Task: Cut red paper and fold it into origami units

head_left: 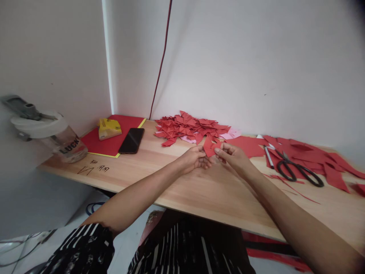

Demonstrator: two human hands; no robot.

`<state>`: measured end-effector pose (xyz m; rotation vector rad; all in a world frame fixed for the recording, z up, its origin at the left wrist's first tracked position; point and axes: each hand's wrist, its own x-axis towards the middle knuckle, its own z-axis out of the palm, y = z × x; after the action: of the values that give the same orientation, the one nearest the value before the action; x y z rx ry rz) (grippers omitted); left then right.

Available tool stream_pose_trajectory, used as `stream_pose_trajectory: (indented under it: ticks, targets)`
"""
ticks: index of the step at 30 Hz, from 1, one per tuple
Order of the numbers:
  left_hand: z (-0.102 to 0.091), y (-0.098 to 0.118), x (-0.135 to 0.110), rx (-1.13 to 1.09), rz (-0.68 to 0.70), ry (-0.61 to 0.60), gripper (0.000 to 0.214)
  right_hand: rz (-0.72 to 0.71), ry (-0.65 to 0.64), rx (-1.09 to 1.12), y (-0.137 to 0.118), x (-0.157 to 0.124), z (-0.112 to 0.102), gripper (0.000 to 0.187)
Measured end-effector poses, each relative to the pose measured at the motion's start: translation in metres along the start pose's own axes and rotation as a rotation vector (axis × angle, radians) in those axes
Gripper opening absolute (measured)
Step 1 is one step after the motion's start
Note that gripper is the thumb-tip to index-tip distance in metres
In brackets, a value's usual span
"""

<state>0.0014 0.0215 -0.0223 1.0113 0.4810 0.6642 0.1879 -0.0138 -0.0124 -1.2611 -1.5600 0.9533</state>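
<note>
Between my two hands is a small piece of red paper (210, 147), held above the table near its middle. My left hand (195, 158) grips its left edge, thumb and fingertips closed, the other fingers curled loosely below. My right hand (231, 154) pinches its right side between thumb and forefinger. Just behind lies a heap of folded red paper pieces (191, 127), with some pink paper among them. A flat red sheet (248, 145) lies behind my right hand.
Black-handled scissors (299, 169) and a white marker (268, 156) lie right, beside red paper scraps (308, 152). Left are a phone (131, 140), a yellow packet (109, 128) on a red sheet (99, 146), and a large bottle (54, 133). A wall (228, 68) stands behind the table (205, 194).
</note>
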Motion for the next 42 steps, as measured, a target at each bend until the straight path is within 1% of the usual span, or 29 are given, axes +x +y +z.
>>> stream_pose_trajectory:
  ticks: [4,8,12,15,17,19,20,22,24,26,31,36,42]
  targets:
    - [0.001,0.001,0.001,0.053,0.02,0.028,0.018,0.01,0.027,-0.029,0.001,0.0,0.002,0.041]
    - [-0.001,0.0,0.001,0.081,0.042,0.081,0.014,-0.006,0.039,-0.056,0.005,0.0,0.004,0.04]
    - [-0.006,0.0,0.001,0.088,0.058,0.131,0.019,-0.085,0.136,-0.095,0.003,0.001,0.004,0.032]
    - [-0.007,0.002,0.0,0.088,0.046,0.135,0.02,-0.212,0.216,-0.21,-0.003,0.0,0.003,0.038]
    - [-0.007,0.004,-0.001,0.086,0.037,0.133,0.021,-0.363,0.227,-0.35,-0.008,-0.001,0.002,0.034]
    - [-0.008,0.005,-0.001,0.08,0.033,0.135,0.021,-0.518,0.197,-0.477,-0.01,-0.003,0.002,0.028]
    - [-0.008,0.006,-0.002,0.074,0.032,0.135,0.021,-0.566,0.172,-0.516,-0.01,-0.004,0.003,0.026]
    - [-0.009,0.007,-0.002,0.061,0.028,0.131,0.021,-0.61,0.118,-0.584,-0.008,-0.004,0.003,0.024]
    - [-0.009,0.009,-0.002,0.048,0.012,0.113,0.021,-0.604,0.092,-0.637,-0.006,-0.004,0.003,0.025]
    - [-0.01,0.009,-0.003,0.039,-0.016,0.085,0.019,-0.596,0.096,-0.665,-0.003,-0.004,0.002,0.023]
    - [-0.008,0.011,-0.004,0.035,-0.057,0.05,0.019,-0.613,0.099,-0.666,-0.001,-0.002,0.0,0.015]
    - [-0.009,0.01,-0.004,0.07,-0.064,0.048,0.023,-0.582,0.09,-0.619,0.0,-0.003,-0.001,0.014]
    - [-0.009,0.008,-0.004,0.119,-0.03,0.058,0.029,-0.512,0.054,-0.566,-0.003,-0.004,0.002,0.016]
